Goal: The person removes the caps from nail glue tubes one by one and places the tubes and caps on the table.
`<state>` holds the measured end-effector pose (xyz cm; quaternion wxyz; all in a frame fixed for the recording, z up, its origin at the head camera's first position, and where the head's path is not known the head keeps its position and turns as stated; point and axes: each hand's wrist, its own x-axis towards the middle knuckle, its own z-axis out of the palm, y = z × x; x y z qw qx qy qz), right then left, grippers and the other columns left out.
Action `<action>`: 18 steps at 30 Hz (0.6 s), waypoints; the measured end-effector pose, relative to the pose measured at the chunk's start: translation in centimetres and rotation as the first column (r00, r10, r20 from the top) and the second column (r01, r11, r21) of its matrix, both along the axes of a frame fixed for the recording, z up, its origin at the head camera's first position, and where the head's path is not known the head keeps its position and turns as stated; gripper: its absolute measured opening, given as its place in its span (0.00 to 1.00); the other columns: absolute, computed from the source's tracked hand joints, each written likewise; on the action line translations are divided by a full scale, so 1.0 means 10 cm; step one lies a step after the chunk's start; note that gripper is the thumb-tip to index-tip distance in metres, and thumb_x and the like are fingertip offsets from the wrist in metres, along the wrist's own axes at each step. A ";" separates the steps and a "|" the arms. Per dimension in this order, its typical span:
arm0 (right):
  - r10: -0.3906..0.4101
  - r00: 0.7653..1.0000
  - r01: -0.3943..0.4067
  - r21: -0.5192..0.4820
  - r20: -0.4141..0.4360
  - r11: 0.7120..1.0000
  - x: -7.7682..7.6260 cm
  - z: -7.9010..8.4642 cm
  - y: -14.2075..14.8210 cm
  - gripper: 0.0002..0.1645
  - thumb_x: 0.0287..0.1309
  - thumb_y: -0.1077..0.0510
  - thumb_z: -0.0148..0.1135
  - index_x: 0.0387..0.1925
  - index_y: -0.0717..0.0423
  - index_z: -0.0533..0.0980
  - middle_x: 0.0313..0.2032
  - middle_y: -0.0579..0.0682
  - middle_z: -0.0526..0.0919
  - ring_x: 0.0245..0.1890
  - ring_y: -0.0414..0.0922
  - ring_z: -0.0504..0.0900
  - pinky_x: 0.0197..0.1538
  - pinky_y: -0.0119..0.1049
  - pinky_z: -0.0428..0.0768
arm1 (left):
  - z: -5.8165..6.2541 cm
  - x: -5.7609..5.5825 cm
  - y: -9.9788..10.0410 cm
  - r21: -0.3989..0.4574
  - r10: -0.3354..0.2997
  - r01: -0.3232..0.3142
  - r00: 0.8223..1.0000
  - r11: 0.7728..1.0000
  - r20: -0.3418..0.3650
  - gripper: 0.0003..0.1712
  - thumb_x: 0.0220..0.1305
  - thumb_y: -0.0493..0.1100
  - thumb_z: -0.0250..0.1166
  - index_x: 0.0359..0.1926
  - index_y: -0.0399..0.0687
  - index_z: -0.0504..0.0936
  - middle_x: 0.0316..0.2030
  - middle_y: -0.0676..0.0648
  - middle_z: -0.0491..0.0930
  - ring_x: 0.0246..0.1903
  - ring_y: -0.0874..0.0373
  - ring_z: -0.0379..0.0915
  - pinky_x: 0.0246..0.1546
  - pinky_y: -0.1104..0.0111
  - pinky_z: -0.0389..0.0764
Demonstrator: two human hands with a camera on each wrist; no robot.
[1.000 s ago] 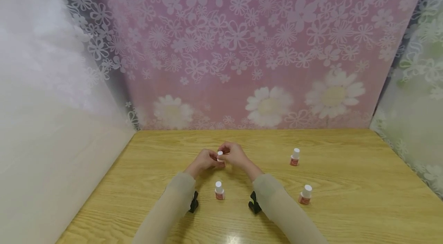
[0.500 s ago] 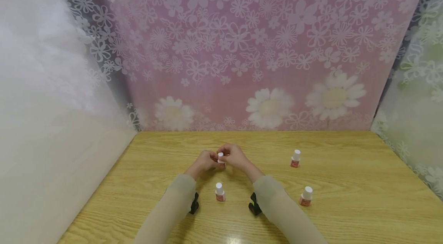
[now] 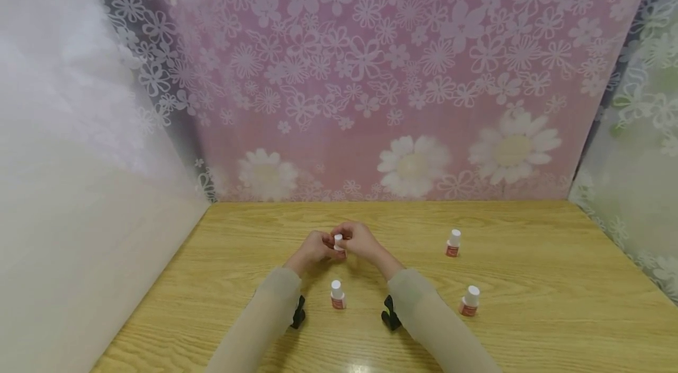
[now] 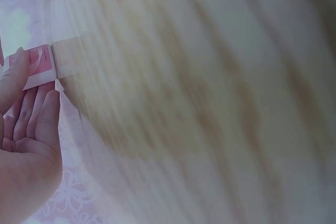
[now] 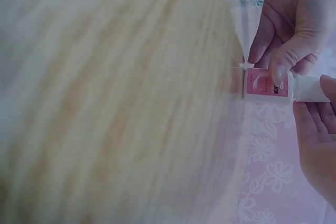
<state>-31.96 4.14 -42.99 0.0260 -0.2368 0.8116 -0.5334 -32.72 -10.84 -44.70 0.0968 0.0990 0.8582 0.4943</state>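
Observation:
A small white bottle with a pink label stands upright on the wooden table, between both hands. The left hand grips its body, and in the right wrist view the left thumb presses on the label. Around the white cap the fingers of the right hand are pinched. The left wrist view shows the left hand at the edge, with the bottle's base against the table. Nearer the person, a second bottle stands upright between the forearms.
Two more such bottles stand on the right, one farther back and one nearer. The wooden table ends at a pink flowered curtain. A pale sheet hangs along the left, another flowered sheet along the right.
Both hands stay at the same bottle with almost the same grip. The whole head view shifts slightly downward in the frame; the other bottles keep their places on the table.

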 end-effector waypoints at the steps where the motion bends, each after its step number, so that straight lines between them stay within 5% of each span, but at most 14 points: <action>1: 0.001 1.000 -0.001 -0.001 -0.005 1.000 0.00 0.00 0.00 0.11 0.52 0.71 0.56 0.39 0.65 0.76 0.39 0.56 0.78 0.44 0.54 0.74 0.44 0.43 0.73 | 0.00 0.00 0.00 -0.001 0.005 -0.005 1.000 1.000 -0.002 0.09 0.42 0.36 0.72 0.25 0.36 0.81 0.19 0.52 0.78 0.20 0.64 0.64 0.21 0.74 0.64; 18: -0.074 0.996 0.075 -0.002 0.049 0.997 0.03 0.02 -0.01 0.12 0.47 0.66 0.64 0.36 0.63 0.74 0.36 0.54 0.78 0.41 0.50 0.76 0.39 0.39 0.74 | 0.02 0.02 0.00 0.070 -0.008 0.006 1.000 0.998 0.025 0.07 0.44 0.30 0.69 0.28 0.31 0.81 0.24 0.44 0.81 0.24 0.64 0.70 0.26 0.74 0.69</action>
